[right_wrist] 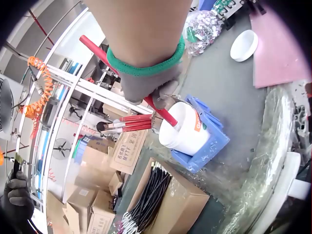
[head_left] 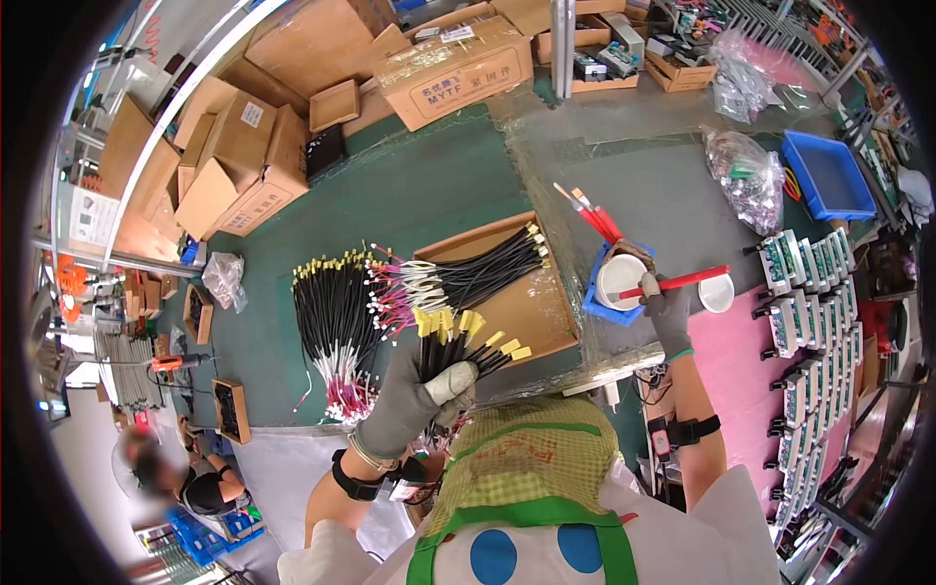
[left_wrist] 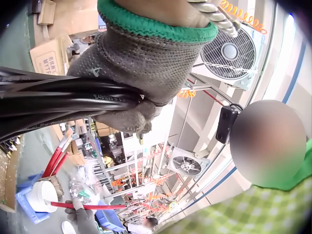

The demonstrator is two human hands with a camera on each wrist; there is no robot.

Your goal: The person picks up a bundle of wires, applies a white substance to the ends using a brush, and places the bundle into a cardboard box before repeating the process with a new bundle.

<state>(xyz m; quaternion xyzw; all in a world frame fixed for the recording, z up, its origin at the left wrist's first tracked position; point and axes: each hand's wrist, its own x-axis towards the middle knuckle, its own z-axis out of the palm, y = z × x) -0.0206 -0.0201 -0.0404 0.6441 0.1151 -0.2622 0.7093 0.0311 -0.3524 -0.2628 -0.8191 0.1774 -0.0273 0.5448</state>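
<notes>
My left hand (head_left: pixel 398 402), in a grey glove, grips a bundle of black cables (left_wrist: pixel 58 100) with yellow ends fanned upward. The right hand (head_left: pixel 669 314), also gloved, holds a red-handled brush (head_left: pixel 697 278); the brush's lower end is inside a white tub (right_wrist: pixel 187 139), its bristles hidden. That tub stands in a small blue bin (right_wrist: pixel 210 151), with several other red-handled brushes (head_left: pixel 603 222) beside it. More black cables (head_left: pixel 331 307) lie in a spread pile left of the left hand. Another bunch of cables (head_left: pixel 487 268) rests across a shallow cardboard tray (head_left: pixel 541 317).
A white lid (head_left: pixel 717 293) lies right of the tub. Rows of circuit boards (head_left: pixel 801 361) line the right side by a pink mat (head_left: pixel 726 380). A blue tray (head_left: pixel 829 175), a plastic bag (head_left: pixel 743 180) and cardboard boxes (head_left: pixel 458 73) stand farther back. Another person (head_left: pixel 205 487) is at the left.
</notes>
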